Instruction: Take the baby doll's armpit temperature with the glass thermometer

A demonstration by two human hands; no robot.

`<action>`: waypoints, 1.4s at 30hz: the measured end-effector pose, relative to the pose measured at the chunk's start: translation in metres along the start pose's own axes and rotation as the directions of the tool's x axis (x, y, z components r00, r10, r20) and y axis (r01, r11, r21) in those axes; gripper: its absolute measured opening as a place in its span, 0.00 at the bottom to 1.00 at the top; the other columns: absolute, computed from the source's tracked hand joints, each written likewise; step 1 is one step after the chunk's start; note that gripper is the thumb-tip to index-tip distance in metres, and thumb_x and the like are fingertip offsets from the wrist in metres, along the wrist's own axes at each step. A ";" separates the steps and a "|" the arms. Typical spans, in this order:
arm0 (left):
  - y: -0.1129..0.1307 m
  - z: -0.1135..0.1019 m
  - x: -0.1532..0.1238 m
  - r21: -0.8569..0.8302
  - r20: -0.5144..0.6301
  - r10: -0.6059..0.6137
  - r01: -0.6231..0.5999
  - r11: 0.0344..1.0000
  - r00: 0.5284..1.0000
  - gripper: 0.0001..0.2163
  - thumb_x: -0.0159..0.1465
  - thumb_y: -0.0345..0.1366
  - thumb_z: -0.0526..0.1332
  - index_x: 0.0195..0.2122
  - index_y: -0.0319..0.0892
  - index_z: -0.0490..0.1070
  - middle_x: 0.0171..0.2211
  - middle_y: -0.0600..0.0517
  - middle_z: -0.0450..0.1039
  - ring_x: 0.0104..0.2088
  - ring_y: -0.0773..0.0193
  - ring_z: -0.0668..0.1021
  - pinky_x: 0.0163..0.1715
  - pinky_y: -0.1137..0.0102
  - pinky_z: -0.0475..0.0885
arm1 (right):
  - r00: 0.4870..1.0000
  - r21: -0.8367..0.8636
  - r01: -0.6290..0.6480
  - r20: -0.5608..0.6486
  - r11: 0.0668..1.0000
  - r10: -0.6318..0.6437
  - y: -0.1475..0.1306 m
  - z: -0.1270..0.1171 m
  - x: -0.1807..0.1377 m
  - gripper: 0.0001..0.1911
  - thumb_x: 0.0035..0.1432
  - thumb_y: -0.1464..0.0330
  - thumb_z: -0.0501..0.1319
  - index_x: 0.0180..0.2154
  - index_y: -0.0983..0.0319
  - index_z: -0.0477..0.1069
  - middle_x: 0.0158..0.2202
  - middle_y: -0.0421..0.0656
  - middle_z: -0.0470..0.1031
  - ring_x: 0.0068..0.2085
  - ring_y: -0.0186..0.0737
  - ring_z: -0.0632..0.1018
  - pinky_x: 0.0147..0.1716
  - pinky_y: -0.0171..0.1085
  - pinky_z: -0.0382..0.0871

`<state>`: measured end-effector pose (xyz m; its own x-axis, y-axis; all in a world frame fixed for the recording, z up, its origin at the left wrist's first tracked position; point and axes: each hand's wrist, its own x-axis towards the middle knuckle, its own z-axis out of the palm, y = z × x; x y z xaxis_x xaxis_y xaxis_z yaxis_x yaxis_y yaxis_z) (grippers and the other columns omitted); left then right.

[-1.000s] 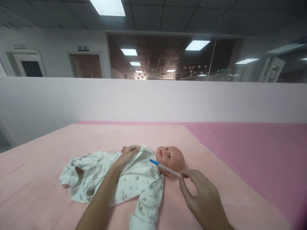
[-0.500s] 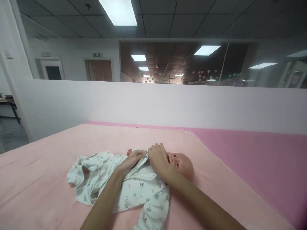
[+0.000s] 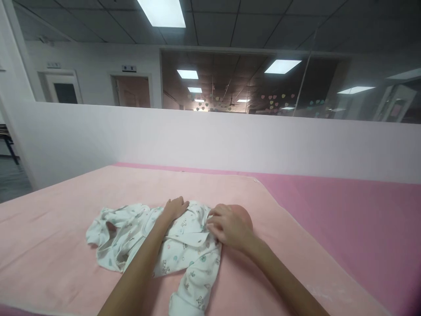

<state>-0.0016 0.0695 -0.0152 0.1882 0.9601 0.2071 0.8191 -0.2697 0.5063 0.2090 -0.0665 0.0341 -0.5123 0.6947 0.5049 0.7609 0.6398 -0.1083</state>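
Observation:
A baby doll lies on its back with its head to the right, its face mostly behind my right hand. White baby clothes with a small pastel print cover its body, and one sleeve stretches toward me. My left hand is curled at the garment's far edge, by the doll's far arm. What its fingers enclose is hidden. Over the collar and chin, my right hand is loosely bent with its fingers apart, the fingertips touching or just above the fabric.
Rumpled trouser legs of the clothes lie to the left. A peach sheet covers the pink padded surface. Behind stands a low white wall with glass above it.
My left hand has moved from the button front to the garment's far edge. My right hand has loosened from the collar and spread lower over the face. The view has shifted slightly.

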 end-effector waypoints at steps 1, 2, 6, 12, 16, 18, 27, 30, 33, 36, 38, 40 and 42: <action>-0.002 0.001 -0.003 0.013 0.015 -0.007 0.006 1.000 1.000 0.15 0.59 0.44 0.49 0.32 0.38 0.68 0.31 0.41 0.75 0.37 0.49 0.75 0.44 0.57 0.61 | 0.994 0.103 -0.077 -0.074 0.992 0.085 0.012 -0.003 -0.004 0.11 0.56 0.68 0.54 0.28 0.59 0.74 0.38 0.41 0.73 0.41 0.38 0.70 0.45 0.40 0.58; -0.003 0.001 -0.006 0.028 0.026 -0.011 0.010 1.000 1.000 0.16 0.59 0.45 0.48 0.33 0.39 0.67 0.31 0.41 0.75 0.37 0.49 0.75 0.43 0.58 0.62 | 0.971 0.214 -0.162 -0.140 0.963 0.194 0.024 -0.005 -0.007 0.11 0.57 0.67 0.54 0.29 0.59 0.74 0.38 0.42 0.73 0.41 0.38 0.70 0.45 0.40 0.59; -0.009 0.000 -0.009 0.127 0.051 -0.042 0.035 0.991 0.998 0.19 0.60 0.47 0.45 0.39 0.39 0.67 0.37 0.41 0.75 0.41 0.49 0.74 0.42 0.60 0.62 | 0.829 0.696 -0.342 -0.091 0.631 0.551 0.066 -0.001 -0.017 0.16 0.53 0.58 0.56 0.31 0.63 0.74 0.37 0.46 0.75 0.42 0.43 0.73 0.43 0.40 0.63; -0.016 0.002 -0.002 0.190 0.118 -0.079 0.055 0.980 0.990 0.25 0.59 0.52 0.43 0.45 0.43 0.70 0.43 0.43 0.74 0.44 0.46 0.73 0.42 0.59 0.63 | 0.798 0.909 -0.286 0.052 0.302 0.600 0.080 0.019 -0.024 0.21 0.48 0.54 0.59 0.34 0.65 0.75 0.40 0.47 0.75 0.44 0.45 0.73 0.47 0.41 0.62; -0.019 0.001 -0.003 0.211 0.154 -0.084 0.051 0.976 0.984 0.28 0.59 0.54 0.41 0.41 0.42 0.74 0.43 0.42 0.74 0.45 0.44 0.73 0.43 0.58 0.63 | 0.723 0.922 -0.251 -0.024 0.295 0.690 0.083 0.027 -0.027 0.21 0.49 0.55 0.59 0.41 0.62 0.72 0.48 0.46 0.70 0.50 0.43 0.69 0.50 0.39 0.60; -0.020 0.002 -0.003 0.200 0.146 -0.081 0.051 0.979 0.986 0.28 0.58 0.54 0.41 0.42 0.42 0.74 0.44 0.42 0.74 0.45 0.44 0.73 0.43 0.58 0.63 | 0.689 0.925 -0.257 -0.029 0.281 0.724 0.085 0.028 -0.028 0.22 0.48 0.56 0.60 0.44 0.60 0.71 0.52 0.44 0.67 0.53 0.42 0.66 0.51 0.39 0.59; -0.022 0.004 -0.003 0.230 0.136 -0.117 0.084 0.970 0.984 0.29 0.58 0.55 0.40 0.43 0.43 0.73 0.44 0.42 0.73 0.47 0.42 0.71 0.45 0.55 0.61 | 0.792 0.936 -0.226 0.015 0.271 0.610 0.086 0.029 -0.027 0.19 0.47 0.55 0.58 0.32 0.64 0.73 0.38 0.45 0.75 0.43 0.43 0.72 0.46 0.39 0.63; -0.022 0.003 -0.004 0.229 0.136 -0.104 0.071 0.971 0.985 0.29 0.58 0.55 0.40 0.42 0.43 0.73 0.44 0.43 0.73 0.47 0.44 0.72 0.46 0.57 0.61 | 0.762 0.916 -0.251 -0.011 0.312 0.647 0.085 0.028 -0.028 0.19 0.49 0.57 0.57 0.37 0.63 0.72 0.44 0.45 0.72 0.47 0.43 0.70 0.49 0.39 0.60; -0.021 0.003 -0.005 0.242 0.149 -0.100 0.062 0.968 0.984 0.29 0.59 0.55 0.39 0.42 0.43 0.72 0.44 0.43 0.74 0.47 0.45 0.72 0.45 0.58 0.61 | 0.735 0.894 -0.285 -0.027 0.346 0.678 0.086 0.028 -0.029 0.21 0.50 0.59 0.56 0.45 0.60 0.69 0.51 0.44 0.68 0.52 0.43 0.67 0.52 0.40 0.58; -0.020 0.002 -0.005 0.256 0.165 -0.112 0.067 0.964 0.980 0.28 0.59 0.54 0.39 0.42 0.44 0.72 0.43 0.43 0.74 0.47 0.45 0.72 0.46 0.56 0.61 | 0.710 0.873 -0.272 -0.103 0.405 0.697 0.088 0.028 -0.030 0.23 0.49 0.61 0.57 0.48 0.58 0.66 0.55 0.43 0.63 0.56 0.43 0.63 0.54 0.40 0.56; -0.020 0.001 -0.005 0.259 0.163 -0.116 0.071 0.963 0.980 0.28 0.59 0.54 0.39 0.41 0.44 0.72 0.42 0.43 0.74 0.47 0.45 0.72 0.46 0.55 0.60 | 0.695 0.871 -0.249 -0.144 0.424 0.704 0.089 0.028 -0.030 0.23 0.49 0.63 0.57 0.49 0.58 0.66 0.55 0.42 0.63 0.56 0.42 0.63 0.54 0.39 0.56; -0.019 0.001 -0.006 0.261 0.156 -0.112 0.068 0.963 0.981 0.27 0.59 0.54 0.39 0.41 0.44 0.72 0.42 0.43 0.74 0.47 0.44 0.72 0.46 0.55 0.60 | 0.727 0.878 -0.231 -0.130 0.419 0.674 0.089 0.028 -0.029 0.19 0.50 0.63 0.55 0.44 0.60 0.70 0.50 0.44 0.68 0.52 0.43 0.67 0.52 0.39 0.58; -0.019 0.001 -0.007 0.263 0.150 -0.103 0.061 0.963 0.983 0.27 0.59 0.53 0.39 0.41 0.44 0.72 0.42 0.43 0.74 0.47 0.44 0.72 0.46 0.55 0.61 | 0.784 0.890 -0.223 -0.079 0.399 0.615 0.087 0.027 -0.028 0.16 0.51 0.63 0.53 0.36 0.63 0.74 0.42 0.45 0.74 0.46 0.43 0.71 0.49 0.39 0.61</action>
<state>-0.0179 0.0684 -0.0267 0.1821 0.9829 0.0255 0.9425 -0.1819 0.2803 0.2790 -0.0214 -0.0125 0.0978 0.9125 0.3973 0.0631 0.3927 -0.9175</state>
